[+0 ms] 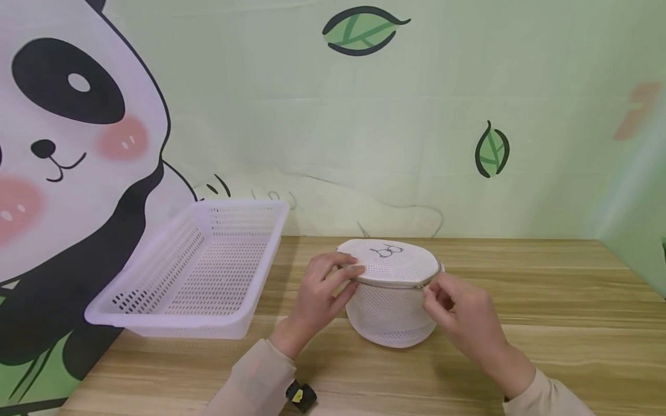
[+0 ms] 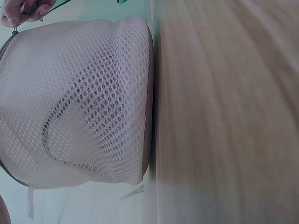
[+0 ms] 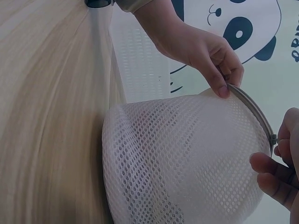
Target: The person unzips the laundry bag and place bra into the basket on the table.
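Observation:
A white mesh laundry bag (image 1: 390, 315), round with a flat lid (image 1: 400, 266) that bears a bra drawing, stands upright on the table. My left hand (image 1: 328, 289) pinches its left rim, thumb below and fingers over the lid. At the front right of the rim, my right hand (image 1: 463, 315) pinches the zipper pull (image 2: 16, 31), as the left wrist view shows. The grey zipper (image 3: 252, 105) runs round the lid's edge and looks closed along the front. Through the mesh, a dark curved line (image 2: 46, 130) shows; what it belongs to is unclear.
A white plastic basket (image 1: 265, 271) with slotted walls stands to the left on the wooden table (image 1: 572, 323). Near my left sleeve lies a small black object (image 1: 302, 397) with a yellow mark. Behind the table hangs a green backdrop (image 1: 250, 127) with a panda and leaves.

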The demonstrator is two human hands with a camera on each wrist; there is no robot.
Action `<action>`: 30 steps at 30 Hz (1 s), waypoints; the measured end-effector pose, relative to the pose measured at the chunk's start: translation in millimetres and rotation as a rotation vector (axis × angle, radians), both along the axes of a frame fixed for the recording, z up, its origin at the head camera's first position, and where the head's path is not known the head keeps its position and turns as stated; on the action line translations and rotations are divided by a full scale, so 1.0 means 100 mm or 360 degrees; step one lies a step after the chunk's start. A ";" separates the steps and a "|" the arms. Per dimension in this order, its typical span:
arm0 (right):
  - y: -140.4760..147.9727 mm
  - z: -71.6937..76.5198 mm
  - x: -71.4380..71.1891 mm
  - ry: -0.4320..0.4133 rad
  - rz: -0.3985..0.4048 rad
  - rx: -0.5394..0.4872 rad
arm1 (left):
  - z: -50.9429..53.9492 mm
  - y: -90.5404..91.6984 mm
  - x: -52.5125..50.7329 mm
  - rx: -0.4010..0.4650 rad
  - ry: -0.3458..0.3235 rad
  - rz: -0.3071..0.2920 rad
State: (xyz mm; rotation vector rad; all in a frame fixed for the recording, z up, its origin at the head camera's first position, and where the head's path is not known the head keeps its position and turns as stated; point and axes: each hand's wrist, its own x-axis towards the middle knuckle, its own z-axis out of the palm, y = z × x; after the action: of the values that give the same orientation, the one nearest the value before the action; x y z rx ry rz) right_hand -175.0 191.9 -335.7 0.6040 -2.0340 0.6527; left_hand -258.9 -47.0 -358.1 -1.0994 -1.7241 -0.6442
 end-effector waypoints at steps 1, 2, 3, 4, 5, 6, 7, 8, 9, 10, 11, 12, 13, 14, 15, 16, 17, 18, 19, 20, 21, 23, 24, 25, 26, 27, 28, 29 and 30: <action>0.00 0.00 0.00 -0.0003 0.0006 -0.0007 | 0.00 0.00 0.00 0.0002 0.0001 0.0001; 0.01 0.00 0.00 -0.0005 0.0011 -0.0013 | 0.00 0.00 -0.01 0.0006 0.0001 0.0003; 0.01 0.00 -0.01 -0.0006 0.0015 -0.0019 | 0.00 -0.01 -0.01 0.0010 0.0003 0.0006; 0.01 0.00 -0.01 -0.0005 0.0019 -0.0026 | 0.00 -0.01 -0.01 0.0014 0.0002 0.0008; 0.01 0.01 -0.01 -0.0005 0.0024 -0.0034 | -0.01 -0.01 -0.02 0.0019 0.0003 0.0009; 0.02 0.01 -0.01 -0.0003 0.0027 -0.0041 | -0.01 -0.02 -0.02 0.0025 0.0003 0.0012; 0.02 0.01 -0.01 0.0000 0.0027 -0.0045 | -0.01 -0.02 -0.02 0.0031 0.0003 0.0015; 0.02 0.02 -0.01 0.0005 0.0023 -0.0041 | -0.01 -0.02 -0.03 0.0036 0.0004 0.0017; 0.03 0.02 -0.01 0.0005 0.0020 -0.0039 | -0.01 -0.03 -0.03 0.0039 0.0003 0.0017; 0.03 0.02 -0.01 0.0004 0.0017 -0.0038 | -0.01 -0.03 -0.04 0.0042 0.0002 0.0018; 0.03 0.03 -0.01 0.0002 0.0015 -0.0037 | -0.02 -0.03 -0.04 0.0044 0.0003 0.0018; 0.03 0.03 -0.01 0.0000 0.0009 -0.0034 | -0.02 -0.04 -0.05 0.0045 0.0003 0.0018; 0.04 0.03 0.00 -0.0004 0.0005 -0.0033 | -0.02 -0.04 -0.05 0.0046 0.0003 0.0017; 0.04 0.03 0.00 -0.0007 0.0001 -0.0031 | -0.02 -0.04 -0.05 0.0047 0.0004 0.0016; 0.04 0.03 0.00 -0.0010 -0.0003 -0.0031 | -0.02 -0.04 -0.05 0.0047 0.0004 0.0015; 0.04 0.03 0.00 -0.0012 -0.0007 -0.0032 | -0.02 -0.04 -0.06 0.0047 0.0003 0.0016; 0.04 0.03 0.00 -0.0012 -0.0011 -0.0031 | -0.02 -0.04 -0.06 0.0047 0.0002 0.0017; 0.04 0.03 0.00 -0.0014 -0.0013 -0.0032 | -0.02 -0.04 -0.06 0.0048 0.0001 0.0017; 0.04 0.03 0.00 -0.0016 -0.0014 -0.0032 | -0.02 -0.03 -0.06 0.0048 0.0000 0.0018; 0.04 0.03 0.00 -0.0018 -0.0012 -0.0033 | -0.03 -0.03 -0.06 0.0047 -0.0002 0.0018; 0.04 0.03 0.00 -0.0021 -0.0010 -0.0034 | -0.03 -0.03 -0.06 0.0046 -0.0008 0.0020; 0.04 0.03 0.00 -0.0033 -0.0004 -0.0040 | -0.03 -0.04 -0.06 0.0043 -0.0015 0.0030; 0.03 0.02 0.00 -0.0039 0.0003 -0.0044 | -0.02 -0.04 -0.06 0.0040 -0.0020 0.0036; 0.03 0.02 0.00 -0.0047 0.0006 -0.0049 | -0.02 -0.04 -0.06 0.0038 -0.0024 0.0043; 0.03 0.02 0.00 -0.0052 0.0011 -0.0053 | -0.02 -0.04 -0.06 0.0035 -0.0028 0.0052; 0.02 0.02 0.00 -0.0057 0.0015 -0.0057 | -0.02 -0.04 -0.06 0.0033 -0.0030 0.0063; 0.02 0.01 0.00 -0.0062 0.0017 -0.0061 | -0.02 -0.05 -0.06 0.0028 -0.0029 0.0075; 0.01 0.01 0.00 -0.0059 0.0019 -0.0062 | -0.02 -0.05 -0.06 0.0021 -0.0031 0.0085; 0.01 0.00 0.00 -0.0059 0.0021 -0.0066 | -0.01 -0.05 -0.05 0.0014 -0.0035 0.0097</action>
State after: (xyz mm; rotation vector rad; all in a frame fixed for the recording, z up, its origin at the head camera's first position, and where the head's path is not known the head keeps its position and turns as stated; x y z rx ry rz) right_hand -175.1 193.0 -335.2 0.5856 -2.0471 0.7169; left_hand -264.3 -52.4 -359.5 -1.0333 -1.7648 -0.6276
